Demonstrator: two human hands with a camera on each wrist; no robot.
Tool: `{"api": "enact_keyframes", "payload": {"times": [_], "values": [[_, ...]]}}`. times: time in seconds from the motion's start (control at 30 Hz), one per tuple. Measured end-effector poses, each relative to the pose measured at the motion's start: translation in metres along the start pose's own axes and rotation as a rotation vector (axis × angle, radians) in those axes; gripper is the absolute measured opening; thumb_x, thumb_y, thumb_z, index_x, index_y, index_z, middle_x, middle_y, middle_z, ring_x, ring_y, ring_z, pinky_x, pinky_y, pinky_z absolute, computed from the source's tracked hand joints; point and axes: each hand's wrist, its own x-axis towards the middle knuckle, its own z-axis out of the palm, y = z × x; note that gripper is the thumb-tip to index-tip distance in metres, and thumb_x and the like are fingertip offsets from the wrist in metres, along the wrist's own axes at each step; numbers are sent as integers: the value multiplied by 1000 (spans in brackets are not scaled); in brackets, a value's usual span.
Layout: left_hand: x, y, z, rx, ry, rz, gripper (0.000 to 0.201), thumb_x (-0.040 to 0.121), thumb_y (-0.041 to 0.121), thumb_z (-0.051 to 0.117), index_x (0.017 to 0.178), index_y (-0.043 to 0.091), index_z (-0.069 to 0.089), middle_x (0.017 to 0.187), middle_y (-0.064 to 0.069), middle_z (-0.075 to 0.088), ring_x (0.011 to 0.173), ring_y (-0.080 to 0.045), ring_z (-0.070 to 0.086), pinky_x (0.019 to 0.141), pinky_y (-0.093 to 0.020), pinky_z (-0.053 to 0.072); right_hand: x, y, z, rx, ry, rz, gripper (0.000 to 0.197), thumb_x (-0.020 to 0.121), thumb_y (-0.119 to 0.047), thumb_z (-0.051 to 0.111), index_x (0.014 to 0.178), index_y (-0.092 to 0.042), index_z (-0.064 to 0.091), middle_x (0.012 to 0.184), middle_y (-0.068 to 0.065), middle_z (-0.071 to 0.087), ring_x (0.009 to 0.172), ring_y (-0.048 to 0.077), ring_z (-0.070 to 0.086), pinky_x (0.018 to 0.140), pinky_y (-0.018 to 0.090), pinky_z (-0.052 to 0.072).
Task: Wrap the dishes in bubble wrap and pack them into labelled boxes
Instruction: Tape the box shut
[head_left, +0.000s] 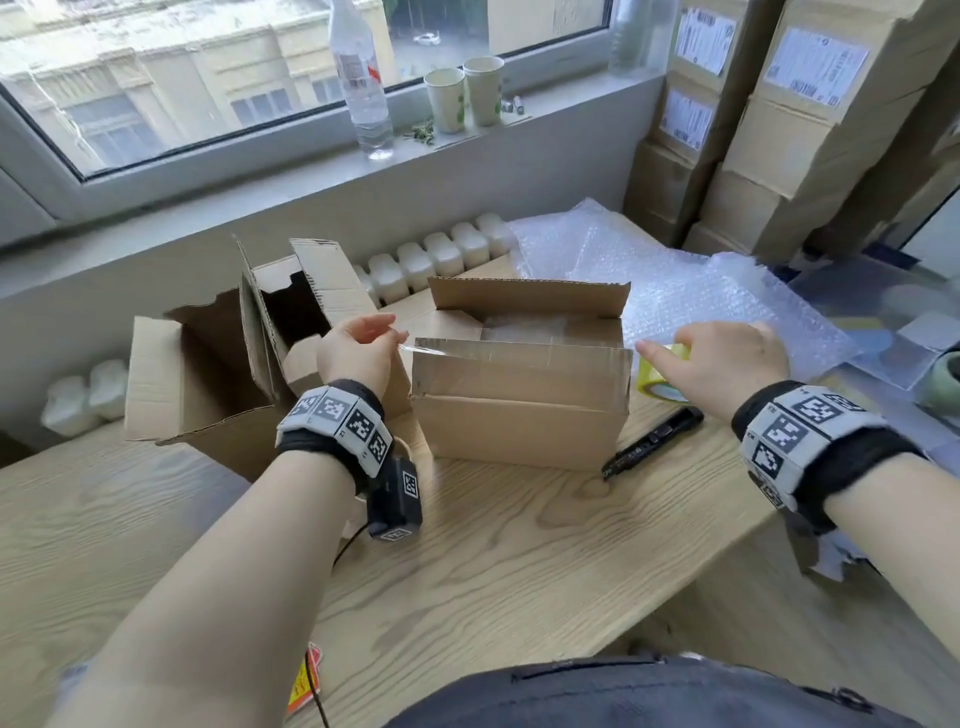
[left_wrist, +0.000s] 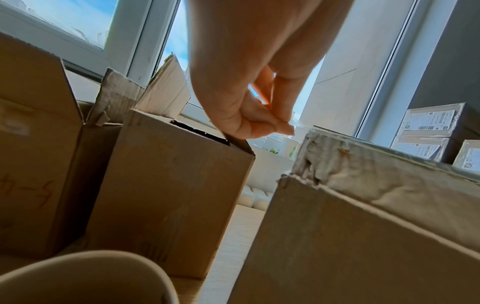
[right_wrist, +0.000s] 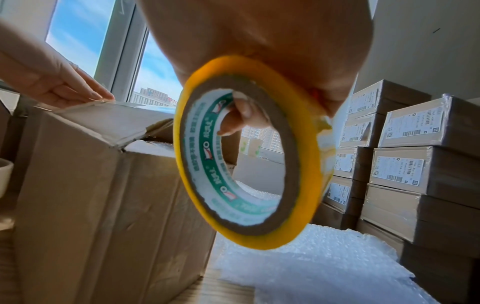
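A brown cardboard box (head_left: 519, 415) stands mid-table, its near flap folded down and its far flap upright. Something bubble-wrapped (head_left: 524, 327) shows inside. A strip of clear tape (head_left: 467, 349) stretches along the near flap's edge. My left hand (head_left: 389, 335) pinches the tape's free end at the box's left corner; the left wrist view shows thumb and fingers (left_wrist: 283, 125) pressed together on it. My right hand (head_left: 675, 353) holds the yellow tape roll (right_wrist: 249, 152) past the box's right side, with one finger (right_wrist: 239, 115) hooked through its core.
Open empty boxes (head_left: 208, 374) crowd the left. A black marker (head_left: 654, 434) lies right of the box. A bubble wrap sheet (head_left: 675, 291) covers the far right of the table. Stacked labelled cartons (head_left: 779, 130) wall the right. A bottle (head_left: 363, 78) and paper cups (head_left: 462, 98) stand on the sill.
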Motion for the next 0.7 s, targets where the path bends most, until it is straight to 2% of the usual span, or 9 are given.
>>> {"api": "enact_keyframes", "payload": {"times": [0.13, 0.33, 0.43, 0.53, 0.7], "values": [[2, -4, 0, 9, 6, 4, 19, 79, 11, 74, 80, 28, 65, 92, -2, 70, 96, -18, 66, 94, -35, 51, 7, -2, 1, -30, 62, 17, 56, 90, -63, 33, 72, -17, 59, 66, -1, 51, 73, 22, 47, 88, 37, 31], [2, -5, -1, -16, 2, 11, 17, 79, 15, 74, 82, 30, 65, 97, -3, 71, 97, -16, 65, 92, -31, 51, 16, -4, 2, -66, 63, 28, 60, 87, -68, 32, 73, -16, 60, 64, -2, 50, 73, 21, 48, 86, 36, 31], [1, -2, -2, -24, -27, 25, 17, 79, 16, 76, 88, 25, 65, 91, 4, 66, 92, -10, 63, 87, -25, 51, 18, -4, 4, -55, 50, 39, 59, 84, -72, 35, 71, -18, 56, 64, -3, 48, 73, 21, 47, 88, 37, 31], [-3, 0, -1, -31, -78, 57, 31, 74, 12, 80, 99, 17, 63, 86, 6, 64, 80, -2, 62, 78, -17, 50, 20, -4, 5, -43, 52, 39, 59, 79, -77, 39, 62, -20, 48, 60, -4, 46, 71, 22, 48, 87, 37, 31], [-4, -4, 2, 25, -96, 70, 42, 68, 8, 84, 102, 15, 59, 96, -4, 67, 90, -9, 67, 80, -22, 53, 20, -4, 7, -48, 63, 37, 63, 72, -82, 41, 63, -20, 51, 62, -2, 52, 71, 22, 50, 85, 37, 31]]}}
